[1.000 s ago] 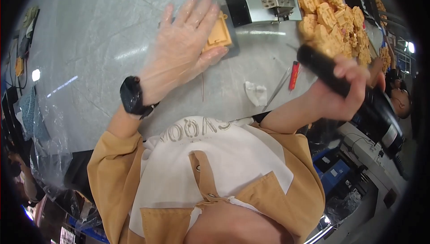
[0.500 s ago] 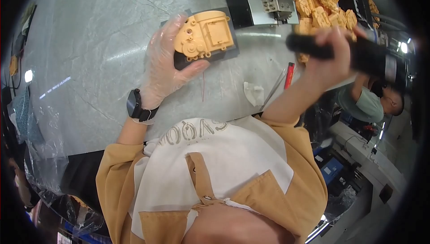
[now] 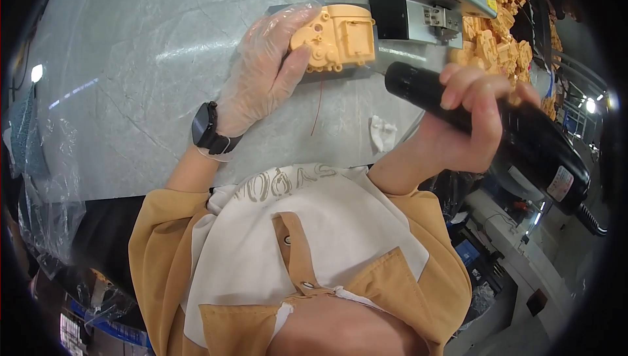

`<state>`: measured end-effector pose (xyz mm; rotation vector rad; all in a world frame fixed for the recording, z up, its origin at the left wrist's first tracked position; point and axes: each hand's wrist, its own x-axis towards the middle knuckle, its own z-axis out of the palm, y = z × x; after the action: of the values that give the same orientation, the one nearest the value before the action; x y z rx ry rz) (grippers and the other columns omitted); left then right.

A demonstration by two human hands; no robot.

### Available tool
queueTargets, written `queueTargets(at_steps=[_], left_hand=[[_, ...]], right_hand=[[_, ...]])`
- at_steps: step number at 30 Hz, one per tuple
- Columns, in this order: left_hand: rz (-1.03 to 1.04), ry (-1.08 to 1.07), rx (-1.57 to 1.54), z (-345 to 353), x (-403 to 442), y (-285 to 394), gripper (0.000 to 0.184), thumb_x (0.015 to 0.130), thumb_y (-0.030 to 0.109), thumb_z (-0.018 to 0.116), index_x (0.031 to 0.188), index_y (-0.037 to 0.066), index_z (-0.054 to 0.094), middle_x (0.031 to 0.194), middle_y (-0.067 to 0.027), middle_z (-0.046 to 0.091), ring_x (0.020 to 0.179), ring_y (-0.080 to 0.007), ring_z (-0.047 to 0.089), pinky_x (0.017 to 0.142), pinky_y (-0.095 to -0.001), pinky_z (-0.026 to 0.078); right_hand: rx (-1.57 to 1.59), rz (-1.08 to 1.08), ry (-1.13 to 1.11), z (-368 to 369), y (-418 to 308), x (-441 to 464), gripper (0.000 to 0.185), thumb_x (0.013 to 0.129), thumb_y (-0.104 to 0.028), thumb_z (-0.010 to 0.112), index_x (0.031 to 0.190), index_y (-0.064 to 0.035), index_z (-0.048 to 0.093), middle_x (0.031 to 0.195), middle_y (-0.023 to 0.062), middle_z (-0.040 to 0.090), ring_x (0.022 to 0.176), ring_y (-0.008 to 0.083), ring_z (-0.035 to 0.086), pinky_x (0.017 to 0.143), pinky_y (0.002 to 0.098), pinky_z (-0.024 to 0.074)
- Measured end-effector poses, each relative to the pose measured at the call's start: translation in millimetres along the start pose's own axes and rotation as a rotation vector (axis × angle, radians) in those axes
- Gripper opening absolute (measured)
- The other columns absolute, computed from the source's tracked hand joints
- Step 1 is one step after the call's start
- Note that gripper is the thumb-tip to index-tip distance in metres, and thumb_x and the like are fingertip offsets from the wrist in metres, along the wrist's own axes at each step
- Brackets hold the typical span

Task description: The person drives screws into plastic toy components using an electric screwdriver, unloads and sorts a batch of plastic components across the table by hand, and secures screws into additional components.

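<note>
My left hand [image 3: 265, 68], in a clear plastic glove, grips the left side of an orange plastic housing [image 3: 356, 39]. The housing sits on a dark grey block [image 3: 347, 75], its ribbed, holed side up. My bare right hand [image 3: 474, 117] is wrapped round a black corded electric screwdriver [image 3: 418, 86]. Its front end points left at the housing's lower right corner, with a thin bit just visible and apart from the housing. From beneath the block a thin red wire [image 3: 318, 111] trails toward me.
A black and silver machine [image 3: 418, 3] with a small metal block stands beyond my right hand. Several more orange housings [image 3: 500, 49] are piled behind it. A crumpled white tissue [image 3: 383, 134] lies on the grey table [image 3: 150, 114]. Clear plastic film hangs at the left edge.
The electric screwdriver has swung down and left toward the housing, its front end now nearer. In view, the housing and my left hand sit further right and slightly higher.
</note>
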<state>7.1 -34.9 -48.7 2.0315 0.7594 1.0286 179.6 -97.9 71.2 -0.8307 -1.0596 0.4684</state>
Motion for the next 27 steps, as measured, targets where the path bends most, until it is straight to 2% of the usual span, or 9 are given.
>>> queueTargets(at_steps=[8, 10, 13, 16, 20, 23, 27], left_hand=[[-0.017, -0.024, 0.008, -2, -5, -7, 0.038, 0.087, 0.022, 0.043, 0.122, 0.008, 0.041, 0.118, -0.0117, 0.049, 0.107, -0.0283, 0.046, 0.097, -0.0397, 0.029], [-0.028, -0.025, 0.009, -1, -5, -7, 0.038, 0.087, 0.022, 0.044, 0.122, 0.008, 0.041, 0.118, -0.0115, 0.048, 0.108, -0.0281, 0.046, 0.097, -0.0398, 0.029], [-0.040, -0.032, 0.015, -1, -5, -5, 0.039, 0.086, 0.022, 0.044, 0.122, 0.008, 0.042, 0.118, -0.0113, 0.048, 0.108, -0.0279, 0.045, 0.097, -0.0400, 0.029], [-0.048, -0.041, 0.009, -2, -3, -4, 0.039, 0.086, 0.022, 0.044, 0.122, 0.008, 0.042, 0.118, -0.0114, 0.048, 0.108, -0.0279, 0.045, 0.097, -0.0403, 0.029], [-0.028, -0.037, 0.021, -2, -3, -5, 0.039, 0.085, 0.021, 0.045, 0.122, 0.008, 0.042, 0.116, -0.0116, 0.049, 0.107, -0.0281, 0.045, 0.096, -0.0401, 0.030], [-0.016, 0.008, 0.043, 3, -4, -8, 0.039, 0.083, 0.020, 0.046, 0.121, 0.008, 0.044, 0.115, -0.0111, 0.050, 0.105, -0.0281, 0.046, 0.095, -0.0399, 0.030], [0.013, 0.008, 0.051, 3, 3, -5, 0.039, 0.082, 0.021, 0.047, 0.119, 0.009, 0.045, 0.114, -0.0098, 0.051, 0.104, -0.0279, 0.047, 0.094, -0.0382, 0.032]], right_hand=[[-0.178, 0.020, -0.104, 7, 12, 4, 0.049, 0.071, 0.001, 0.049, 0.114, 0.0025, 0.028, 0.058, 0.0093, 0.049, 0.044, 0.0170, 0.045, 0.051, 0.0360, 0.0455], [-0.109, 0.053, -0.060, 12, 10, 5, 0.043, 0.071, 0.002, 0.051, 0.109, 0.0011, 0.031, 0.058, 0.0083, 0.050, 0.045, 0.0167, 0.046, 0.050, 0.0352, 0.0456], [-0.162, 0.088, -0.042, 16, 10, 8, 0.038, 0.071, 0.001, 0.052, 0.105, 0.0002, 0.034, 0.058, 0.0077, 0.050, 0.046, 0.0163, 0.047, 0.050, 0.0349, 0.0454], [-0.204, 0.133, -0.112, 18, 11, 9, 0.034, 0.072, 0.001, 0.053, 0.101, -0.0016, 0.035, 0.058, 0.0073, 0.050, 0.046, 0.0158, 0.048, 0.049, 0.0342, 0.0449], [-0.256, 0.217, -0.094, 26, 14, 7, 0.035, 0.071, 0.003, 0.055, 0.101, -0.0040, 0.036, 0.059, 0.0076, 0.050, 0.047, 0.0156, 0.048, 0.049, 0.0327, 0.0446], [-0.173, 0.253, -0.062, 22, 17, 5, 0.039, 0.069, 0.006, 0.057, 0.100, -0.0071, 0.036, 0.060, 0.0064, 0.050, 0.048, 0.0157, 0.049, 0.050, 0.0316, 0.0444], [-0.154, 0.200, -0.024, 25, 16, 1, 0.043, 0.067, 0.009, 0.057, 0.099, -0.0094, 0.035, 0.060, 0.0050, 0.049, 0.048, 0.0157, 0.048, 0.049, 0.0314, 0.0441]])
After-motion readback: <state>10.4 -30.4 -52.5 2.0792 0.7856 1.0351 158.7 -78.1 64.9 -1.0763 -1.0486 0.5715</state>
